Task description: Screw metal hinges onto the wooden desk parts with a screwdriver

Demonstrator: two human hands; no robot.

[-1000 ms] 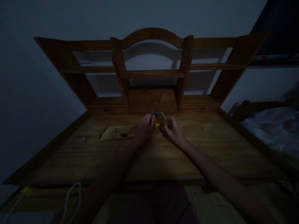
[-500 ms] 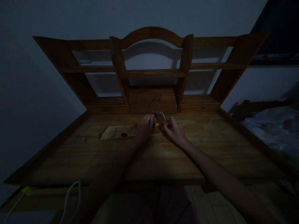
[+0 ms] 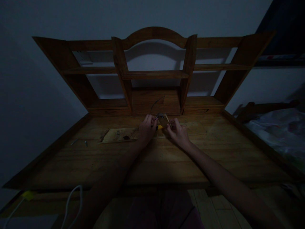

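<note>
My right hand (image 3: 177, 133) grips a small flat tan board (image 3: 164, 121) by its right edge, holding it tilted above the desk. On the board's upper end sits a shiny metal fitting (image 3: 160, 115), too dark to make out in detail. My left hand (image 3: 145, 128) is closed beside that end, its thumb and fingers pinching a small thin metal piece (image 3: 156, 118) against or close to the fitting. Below the hands, a yellow-and-black tool (image 3: 159, 127), partly hidden, lies on a long, stained, worn strip (image 3: 114, 135).
Two small metal pieces, a thin rod (image 3: 74, 142) and a short one (image 3: 86, 143), lie at the left of the wooden desk (image 3: 166, 165). A wooden shelf unit (image 3: 156, 75) stands at the back. A white cable (image 3: 81, 190) loops at the front left. The room is dim.
My left hand's fingers have curled and drawn slightly back from the metal fitting, showing the thin metal piece. My right hand and the board stay nearly where they were.
</note>
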